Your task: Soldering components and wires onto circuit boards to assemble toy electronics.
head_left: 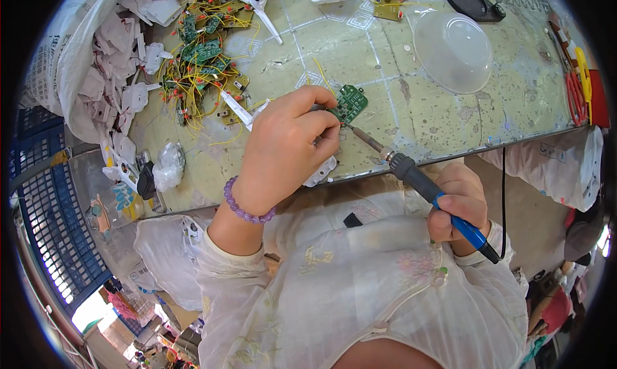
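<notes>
In my right hand (459, 205) is a soldering iron (418, 176) with a blue and black handle. Its tip points left and reaches the lower edge of a green circuit board (352, 104), beside the fingertips of my other hand. My left hand (292, 134) is closed in a pinch at the board's left side; what sits between its fingers is mostly hidden. A thin yellow wire (321, 72) rises from near the board. Under my left hand, a white plastic part (321, 171) lies by the table edge.
Green and tan boards with yellow wires (202, 54) are heaped at the far left, next to many white plastic casings (119, 67). A translucent bowl (453, 51) stands right of centre. Pliers with red handles (576, 96) lie at the right edge. A black cable (503, 189) hangs at the right.
</notes>
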`<state>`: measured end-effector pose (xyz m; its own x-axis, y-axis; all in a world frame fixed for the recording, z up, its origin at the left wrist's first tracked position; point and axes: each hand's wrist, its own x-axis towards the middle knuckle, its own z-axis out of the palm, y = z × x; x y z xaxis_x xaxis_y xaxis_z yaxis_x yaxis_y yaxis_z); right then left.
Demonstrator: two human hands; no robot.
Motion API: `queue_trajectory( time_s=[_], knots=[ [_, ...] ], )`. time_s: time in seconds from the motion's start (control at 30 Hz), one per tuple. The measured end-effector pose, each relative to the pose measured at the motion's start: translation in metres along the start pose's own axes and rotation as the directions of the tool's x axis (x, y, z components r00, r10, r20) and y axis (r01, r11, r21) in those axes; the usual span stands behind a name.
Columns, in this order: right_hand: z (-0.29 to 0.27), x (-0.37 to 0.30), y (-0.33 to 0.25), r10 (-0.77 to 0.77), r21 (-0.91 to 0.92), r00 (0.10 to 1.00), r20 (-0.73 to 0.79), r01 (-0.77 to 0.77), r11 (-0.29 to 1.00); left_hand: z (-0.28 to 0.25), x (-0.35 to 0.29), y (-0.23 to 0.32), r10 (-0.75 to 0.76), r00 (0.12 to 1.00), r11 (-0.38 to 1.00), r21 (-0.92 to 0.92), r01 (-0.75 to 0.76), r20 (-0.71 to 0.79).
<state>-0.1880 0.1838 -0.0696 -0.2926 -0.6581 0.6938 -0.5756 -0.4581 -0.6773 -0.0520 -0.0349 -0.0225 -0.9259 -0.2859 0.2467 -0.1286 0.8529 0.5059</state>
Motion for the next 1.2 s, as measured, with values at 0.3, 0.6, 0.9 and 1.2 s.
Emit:
queue_trajectory(
  time_s=[0.3,0.6,0.9,1.2],
  knots=[
    [-0.004,0.006,-0.001,-0.054,-0.061,0.996,0.076,0.059,0.996,0.001,0.002,0.002,0.008,1.000,1.000,0.027,-0.007,-0.012],
    [0.000,0.002,-0.001,-0.090,-0.065,0.995,0.038,0.092,0.994,0.002,0.001,0.002,0.011,0.999,1.000,0.020,-0.010,-0.031],
    [-0.002,0.001,0.001,-0.096,-0.036,0.995,0.021,0.097,0.995,0.004,0.002,0.002,0.003,0.999,1.000,0.004,-0.003,-0.045],
    [-0.016,-0.002,0.000,-0.123,-0.095,0.992,-0.025,0.120,0.988,0.005,0.004,0.002,0.004,0.999,1.000,-0.015,-0.005,-0.041]
  ],
)
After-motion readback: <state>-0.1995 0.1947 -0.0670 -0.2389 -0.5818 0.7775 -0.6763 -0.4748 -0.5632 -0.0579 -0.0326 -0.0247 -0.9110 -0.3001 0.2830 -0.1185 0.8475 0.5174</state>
